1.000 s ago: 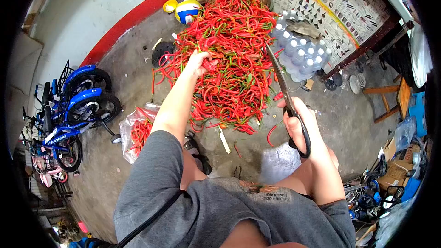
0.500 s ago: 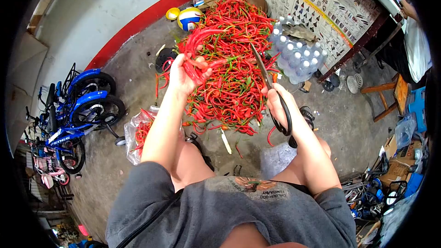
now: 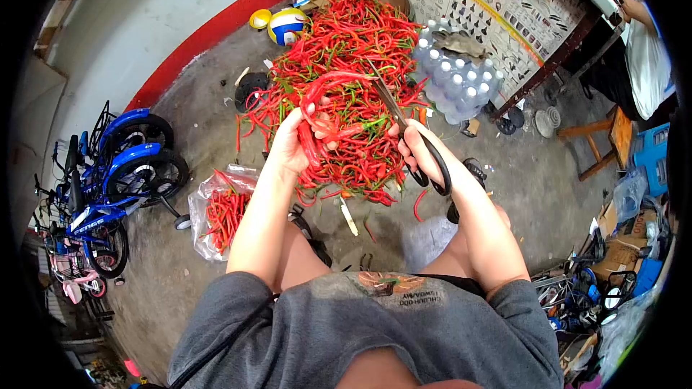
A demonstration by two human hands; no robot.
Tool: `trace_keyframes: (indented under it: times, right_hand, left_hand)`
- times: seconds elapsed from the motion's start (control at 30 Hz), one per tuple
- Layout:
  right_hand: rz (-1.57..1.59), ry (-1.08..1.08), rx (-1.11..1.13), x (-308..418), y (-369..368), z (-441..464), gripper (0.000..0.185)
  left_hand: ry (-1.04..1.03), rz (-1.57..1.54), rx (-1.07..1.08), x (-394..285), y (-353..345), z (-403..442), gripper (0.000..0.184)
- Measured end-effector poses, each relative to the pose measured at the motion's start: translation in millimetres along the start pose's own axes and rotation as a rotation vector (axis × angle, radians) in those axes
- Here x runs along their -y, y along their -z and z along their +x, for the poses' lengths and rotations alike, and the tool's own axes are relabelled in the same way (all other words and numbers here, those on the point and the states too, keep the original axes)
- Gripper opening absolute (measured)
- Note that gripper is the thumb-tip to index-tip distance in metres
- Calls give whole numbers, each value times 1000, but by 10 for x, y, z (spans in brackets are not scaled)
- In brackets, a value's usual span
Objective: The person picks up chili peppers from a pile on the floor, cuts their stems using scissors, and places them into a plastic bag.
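Observation:
My left hand (image 3: 294,140) is closed around several red chili peppers (image 3: 322,88), whose stem ends point right toward the scissors. In my right hand (image 3: 420,150) is a pair of large scissors (image 3: 390,97) with black handles, its blades pointing up and left. The blade tips are close to the stem end of a long held chili; whether they touch it I cannot tell. Beneath both hands spreads a big heap of red chilies (image 3: 346,36) with green stems. A clear plastic bag (image 3: 200,210) with more red chilies sits by my left forearm.
Wrapped water bottles (image 3: 455,86) stand right of the heap, and a ball (image 3: 287,27) lies at its upper left. Blue bicycles (image 3: 108,194) are at left. A wooden stool (image 3: 613,137) and piled clutter (image 3: 620,259) are at right. Another person's hand (image 3: 634,9) shows at top right.
My right hand has moved left with the scissors, bringing the blades nearer the held chilies. The chilies in my left hand have shifted lower and now reach further right.

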State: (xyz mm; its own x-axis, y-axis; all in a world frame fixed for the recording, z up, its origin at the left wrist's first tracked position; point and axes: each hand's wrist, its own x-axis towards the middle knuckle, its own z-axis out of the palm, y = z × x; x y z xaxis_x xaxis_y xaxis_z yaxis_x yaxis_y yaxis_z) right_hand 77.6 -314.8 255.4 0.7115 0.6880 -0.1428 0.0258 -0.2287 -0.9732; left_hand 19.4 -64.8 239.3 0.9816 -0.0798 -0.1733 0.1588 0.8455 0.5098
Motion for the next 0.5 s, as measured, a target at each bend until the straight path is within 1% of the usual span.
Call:
trace_keyframes:
  times: [0.03, 0.1, 0.17, 0.27, 0.33, 0.43, 0.5]
  right_hand:
    - [1, -5, 0, -11, 6, 6, 71]
    - [1, 32, 37, -35, 12, 17, 72]
    - [43, -7, 41, 17, -4, -9, 74]
    - [164, -46, 23, -1, -11, -17, 75]
    - [166, -42, 29, 14, 0, -34, 75]
    - [163, -56, 28, 65, -6, -78, 74]
    - [105, -73, -9, 31, -26, -71, 75]
  left_hand:
    - [14, 31, -21, 10, 2, 2, 31]
    - [29, 22, 15, 21, 5, 3, 31]
    - [89, -26, 35, 40, -23, -6, 30]
    - [95, -29, 31, 52, -17, -1, 29]
    - [107, -38, 24, 65, -30, 1, 29]
    - [75, 32, 61, 100, -43, 13, 27]
    - [66, 19, 104, 114, -31, 26, 26]
